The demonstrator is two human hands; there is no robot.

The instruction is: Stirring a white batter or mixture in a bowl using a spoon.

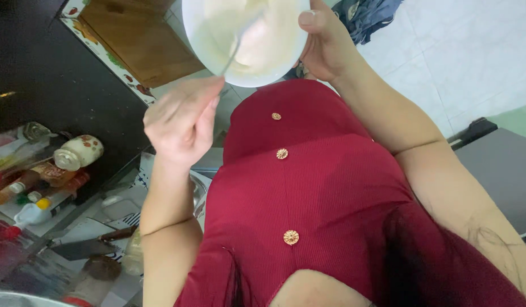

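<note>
Hands apart, left (183,119) gripping spoon (235,51), right (325,42) clutching white bowl (200,34), creamy batter inside

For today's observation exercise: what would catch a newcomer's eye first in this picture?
First, the white bowl of pale batter at the top, steadied by the right hand while the left hand works a thin metal utensil in it. Next, the red buttoned top fills the centre. Sauce bottles crowd the left edge.

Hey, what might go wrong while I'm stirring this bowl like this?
The white bowl is held in the air by the right hand alone, gripping only its rim, so it might tip or slip. The left hand stirs with a thin utensil; pale batter could splash onto the red top below.
</note>
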